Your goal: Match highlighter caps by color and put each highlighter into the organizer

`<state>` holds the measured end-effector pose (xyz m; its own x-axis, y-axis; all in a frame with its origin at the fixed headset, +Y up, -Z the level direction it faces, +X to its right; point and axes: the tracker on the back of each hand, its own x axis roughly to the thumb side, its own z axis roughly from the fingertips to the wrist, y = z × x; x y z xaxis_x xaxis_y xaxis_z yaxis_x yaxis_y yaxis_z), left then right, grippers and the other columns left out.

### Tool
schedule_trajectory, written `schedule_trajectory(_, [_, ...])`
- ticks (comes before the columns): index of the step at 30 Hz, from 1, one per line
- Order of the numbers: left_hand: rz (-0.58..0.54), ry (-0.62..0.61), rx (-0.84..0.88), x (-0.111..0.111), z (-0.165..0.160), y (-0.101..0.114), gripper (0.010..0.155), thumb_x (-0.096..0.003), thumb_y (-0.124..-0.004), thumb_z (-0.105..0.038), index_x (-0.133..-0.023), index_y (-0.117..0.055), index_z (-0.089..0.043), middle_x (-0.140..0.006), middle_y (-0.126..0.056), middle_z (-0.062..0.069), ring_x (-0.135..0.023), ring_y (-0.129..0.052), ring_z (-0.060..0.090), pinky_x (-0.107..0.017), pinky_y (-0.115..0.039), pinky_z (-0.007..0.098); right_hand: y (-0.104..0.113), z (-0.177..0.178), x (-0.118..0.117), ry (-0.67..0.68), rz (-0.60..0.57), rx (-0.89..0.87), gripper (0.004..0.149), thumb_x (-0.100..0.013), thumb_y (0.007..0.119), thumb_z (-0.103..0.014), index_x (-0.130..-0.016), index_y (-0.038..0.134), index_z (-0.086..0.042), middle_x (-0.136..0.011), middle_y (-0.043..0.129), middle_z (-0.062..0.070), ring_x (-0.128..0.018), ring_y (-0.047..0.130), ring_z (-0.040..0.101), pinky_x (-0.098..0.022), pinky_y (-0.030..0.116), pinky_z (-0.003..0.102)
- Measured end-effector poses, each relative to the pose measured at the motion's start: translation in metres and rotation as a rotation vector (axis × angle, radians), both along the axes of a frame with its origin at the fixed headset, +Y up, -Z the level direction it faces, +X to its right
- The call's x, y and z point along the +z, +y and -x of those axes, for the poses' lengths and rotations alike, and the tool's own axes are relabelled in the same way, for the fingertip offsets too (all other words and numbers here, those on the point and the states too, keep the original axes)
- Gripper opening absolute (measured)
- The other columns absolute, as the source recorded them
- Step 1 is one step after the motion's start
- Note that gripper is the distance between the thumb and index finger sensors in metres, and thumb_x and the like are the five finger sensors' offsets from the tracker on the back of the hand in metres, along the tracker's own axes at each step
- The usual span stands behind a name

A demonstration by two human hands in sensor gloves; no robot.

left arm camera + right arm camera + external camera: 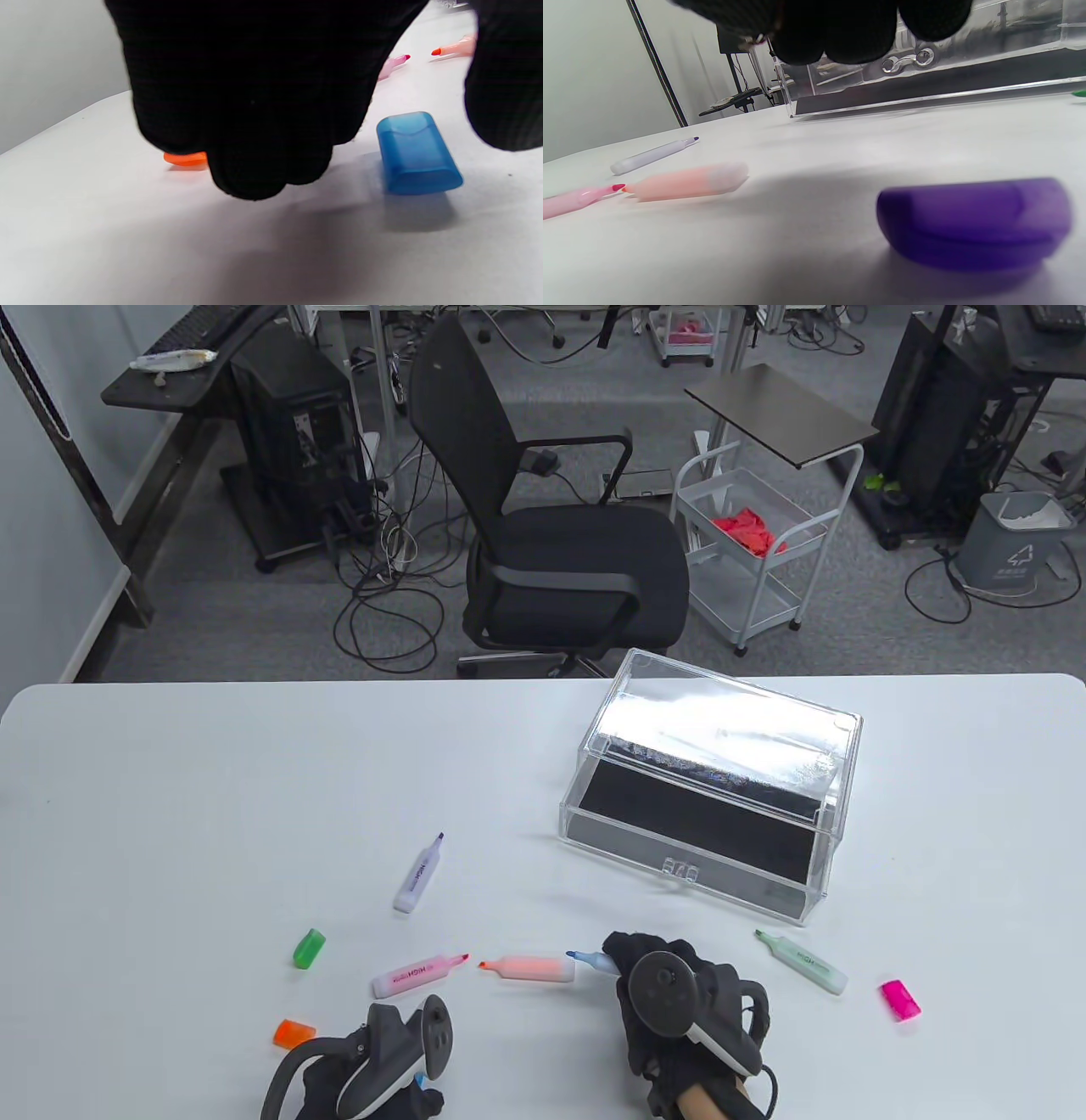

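Blue highlighter (590, 960) pinched in right fingers (624, 954); left fingers' (254, 169) state unclear, blue cap (415, 154) beside

Both hands wear black knit gloves. Left hand (373, 1082) lower left, right hand (679, 1018) lower centre-right: each carries a dark grey tracker with white-edged ring strap. Thin black cable at right wrist.

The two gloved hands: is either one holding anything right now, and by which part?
The right hand seems to grip the blue highlighter by its body, tip poking out. The left hand holds nothing; the blue cap lies beside it.
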<state>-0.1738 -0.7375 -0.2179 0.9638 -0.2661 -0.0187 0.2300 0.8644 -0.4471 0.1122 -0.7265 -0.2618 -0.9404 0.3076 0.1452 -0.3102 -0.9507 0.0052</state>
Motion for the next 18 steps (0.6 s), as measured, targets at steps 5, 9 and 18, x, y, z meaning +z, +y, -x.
schedule_trajectory(5, [0.026,0.007,0.0,-0.002,0.0,-0.005,0.077,-0.0297,-0.086,-0.08,-0.087,-0.087,-0.029,-0.072,-0.104,-0.01,-0.055,-0.118,0.015,-0.046,-0.097,0.037,0.0,0.0,0.0,0.0,0.011,0.003,0.051,-0.044,0.074,-0.027,-0.092,0.057,-0.032,-0.095,0.07,0.001,-0.078,0.075,0.028,-0.06,0.062,0.056])
schedule_trajectory(9, [0.04,0.005,0.012,-0.002,-0.001,-0.009,0.075,-0.0302,-0.087,-0.079,-0.087,-0.087,-0.029,-0.071,-0.104,-0.011,-0.054,-0.118,0.014,-0.045,-0.097,0.036,0.0,-0.001,0.0,-0.003,0.012,0.001,0.051,-0.044,0.074,-0.027,-0.092,0.057,-0.032,-0.095,0.071,0.001,-0.078,0.075,0.028,-0.06,0.061,0.056])
schedule_trajectory(18, [0.031,-0.01,0.004,-0.002,-0.004,-0.012,0.068,-0.0334,-0.089,-0.072,-0.086,-0.087,-0.028,-0.07,-0.104,-0.011,-0.053,-0.118,0.014,-0.045,-0.097,0.036,0.0,0.0,0.0,-0.006,0.019,0.009,0.051,-0.044,0.074,-0.027,-0.092,0.057,-0.032,-0.095,0.071,0.001,-0.079,0.075,0.028,-0.06,0.061,0.056])
